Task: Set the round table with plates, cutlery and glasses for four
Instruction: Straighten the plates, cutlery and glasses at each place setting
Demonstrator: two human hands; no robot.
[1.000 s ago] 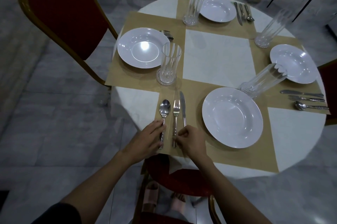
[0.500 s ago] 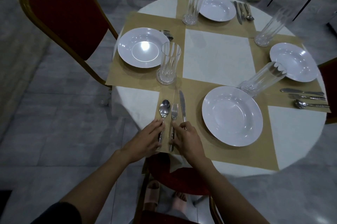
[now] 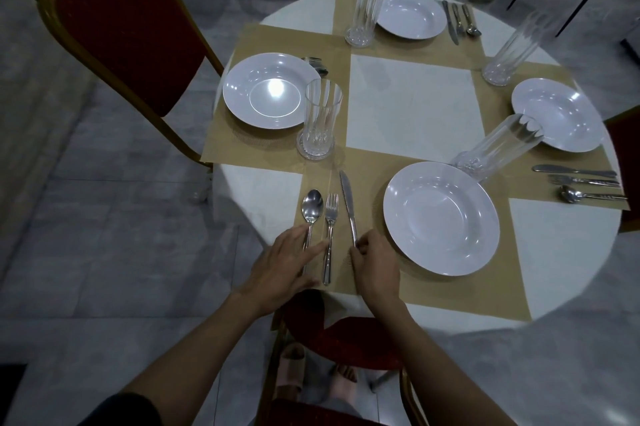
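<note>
On the near gold placemat [image 3: 433,290] lie a spoon [image 3: 311,209], a fork [image 3: 330,217] and a knife [image 3: 347,198], side by side left of a white plate [image 3: 441,217]. My left hand [image 3: 287,264] rests with straight fingers over the spoon's handle, fingertips near the fork. My right hand [image 3: 375,266] pinches the lower end of the knife's handle. A tall ribbed glass [image 3: 498,150] stands behind the near plate. Three other places each hold a white plate, a glass and cutlery.
A red chair with a gold frame [image 3: 117,27] stands at the table's left. Another red seat [image 3: 346,339] sits under the near edge, below my arms. The round white table [image 3: 415,96] has a bare white square in its middle. More chairs stand at the far side and right.
My right hand shifted from the fork to the knife's handle end. The knife now angles slightly away from the fork. My left hand stayed on the spoon.
</note>
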